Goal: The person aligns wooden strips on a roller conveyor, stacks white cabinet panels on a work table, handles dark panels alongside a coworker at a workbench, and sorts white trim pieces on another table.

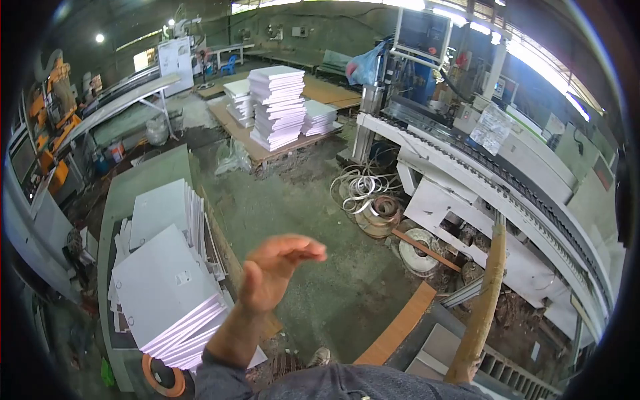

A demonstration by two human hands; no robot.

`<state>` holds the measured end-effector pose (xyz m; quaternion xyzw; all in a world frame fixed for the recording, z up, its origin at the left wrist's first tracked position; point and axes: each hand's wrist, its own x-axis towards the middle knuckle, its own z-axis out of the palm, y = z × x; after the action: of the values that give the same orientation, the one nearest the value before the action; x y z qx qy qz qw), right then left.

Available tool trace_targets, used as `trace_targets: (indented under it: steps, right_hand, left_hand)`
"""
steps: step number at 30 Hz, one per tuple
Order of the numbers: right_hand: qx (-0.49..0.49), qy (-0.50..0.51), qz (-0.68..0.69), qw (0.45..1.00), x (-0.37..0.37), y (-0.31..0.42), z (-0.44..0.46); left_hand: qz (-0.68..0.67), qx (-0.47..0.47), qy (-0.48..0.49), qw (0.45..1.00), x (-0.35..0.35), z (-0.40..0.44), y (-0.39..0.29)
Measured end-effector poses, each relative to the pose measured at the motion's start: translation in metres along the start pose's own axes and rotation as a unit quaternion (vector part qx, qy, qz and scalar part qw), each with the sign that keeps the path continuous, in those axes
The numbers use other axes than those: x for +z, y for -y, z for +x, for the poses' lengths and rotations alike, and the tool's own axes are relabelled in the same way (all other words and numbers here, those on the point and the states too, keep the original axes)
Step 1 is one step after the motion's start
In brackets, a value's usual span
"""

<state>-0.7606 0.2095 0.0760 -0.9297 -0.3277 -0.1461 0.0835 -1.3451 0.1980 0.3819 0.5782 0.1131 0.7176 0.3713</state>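
Best to take white panels (150, 263) by opposite edges, squaring the fanned near edges first and sparing the faces; holding and touching nothing with the left hand (280, 270), half open, with thumb apart from loosely curved fingers, raised just right of the panels; cannot tell the grip of the right hand (471, 371), showing at most as a sliver by the near end of a wooden pole (492, 287); under the panels, on the left, a green-topped table (160, 163); farther right, coiled strips (367, 187) beside a long machine (460, 153); far centre, taller stacks (273, 107).
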Motion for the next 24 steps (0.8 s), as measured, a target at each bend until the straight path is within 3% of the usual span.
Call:
trace_targets:
  steps: [3, 7, 13, 17, 19, 21, 24]
  right_hand:
    - [-0.052, -0.006, 0.039, 0.998, 0.005, 0.044, -0.002]
    - [-0.151, 0.041, 0.079, 0.984, -0.008, 0.127, -0.004]
    - [-0.324, 0.173, 0.155, 0.917, 0.005, 0.269, -0.014]
    - [-0.417, 0.233, 0.175, 0.861, 0.008, 0.370, -0.031]
    - [-0.456, 0.259, 0.179, 0.832, 0.010, 0.421, -0.039]
    - [-0.486, 0.287, 0.180, 0.806, 0.016, 0.472, -0.051]
    - [-0.518, 0.321, 0.180, 0.772, 0.026, 0.553, -0.067]
  left_hand:
    - [-0.074, 0.127, 0.126, 0.981, 0.045, 0.067, -0.032]
    - [-0.197, 0.190, 0.243, 0.931, 0.100, 0.124, -0.035]
    - [-0.419, 0.160, 0.371, 0.813, 0.130, 0.171, 0.028]
    - [-0.519, 0.133, 0.433, 0.725, 0.115, 0.192, 0.061]
    - [-0.515, 0.031, 0.496, 0.698, 0.080, 0.200, 0.069]
    - [-0.473, -0.026, 0.539, 0.697, 0.041, 0.219, 0.086]
    - [-0.395, 0.011, 0.511, 0.764, -0.025, 0.257, 0.121]
